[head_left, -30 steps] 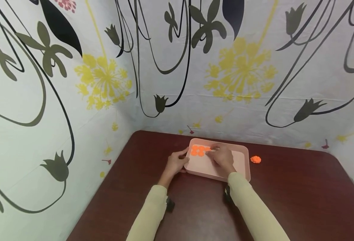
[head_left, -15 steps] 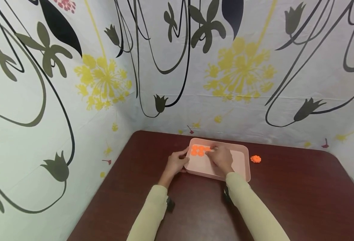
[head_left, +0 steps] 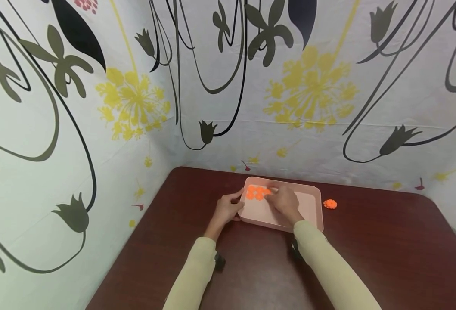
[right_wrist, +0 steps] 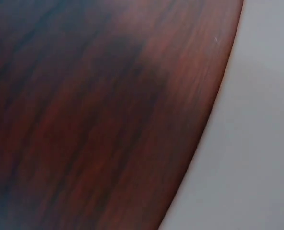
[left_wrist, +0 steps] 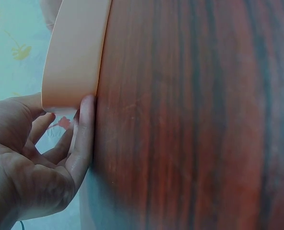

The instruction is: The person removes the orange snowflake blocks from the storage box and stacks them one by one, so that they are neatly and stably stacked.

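A pale pink tray lies on the dark red-brown table. My left hand grips its left end; in the left wrist view the hand has its fingertips against the tray's outer wall. Inside, several bright orange flower-shaped pieces sit in rows at the far left corner. Reaching over the tray, my right hand pinches another orange flower-shaped piece at the right end of these rows. The right wrist view does not show the hand.
A small pile of orange pieces lies on the table just right of the tray. Walls hung with flower-patterned cloth stand close behind and left of the table.
The right hand's fingers shift very slightly at the orange piece, and more of that piece shows. The left hand and the tray stay in place.
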The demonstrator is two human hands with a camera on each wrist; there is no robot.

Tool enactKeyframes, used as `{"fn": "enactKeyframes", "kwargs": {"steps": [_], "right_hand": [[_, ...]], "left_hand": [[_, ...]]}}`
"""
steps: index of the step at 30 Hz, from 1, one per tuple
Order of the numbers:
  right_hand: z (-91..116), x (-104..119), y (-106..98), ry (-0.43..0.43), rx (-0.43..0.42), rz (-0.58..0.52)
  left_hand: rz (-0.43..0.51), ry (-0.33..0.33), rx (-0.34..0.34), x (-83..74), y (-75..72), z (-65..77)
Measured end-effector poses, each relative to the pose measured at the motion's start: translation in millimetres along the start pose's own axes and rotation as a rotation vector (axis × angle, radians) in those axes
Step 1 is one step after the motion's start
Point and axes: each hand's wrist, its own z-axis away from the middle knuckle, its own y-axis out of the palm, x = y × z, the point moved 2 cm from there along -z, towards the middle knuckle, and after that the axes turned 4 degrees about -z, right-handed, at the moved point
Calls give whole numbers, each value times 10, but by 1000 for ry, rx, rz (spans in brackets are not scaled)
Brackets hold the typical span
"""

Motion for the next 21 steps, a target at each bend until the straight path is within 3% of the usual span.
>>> {"fn": "enactKeyframes", "kwargs": {"steps": [4, 10, 16, 21], "right_hand": [[-49, -42, 3, -4, 55, -121], [-73, -108, -10, 55, 111, -314], [-74, -96, -15, 100, 105, -316], [-79, -63, -2, 82, 103, -290]], "left_hand": [[4, 3, 2, 13, -7, -3], [1, -4, 1, 18, -1, -10], [-10, -8, 3, 29, 2, -20], [-12, -5, -11, 35, -17, -18]]}}
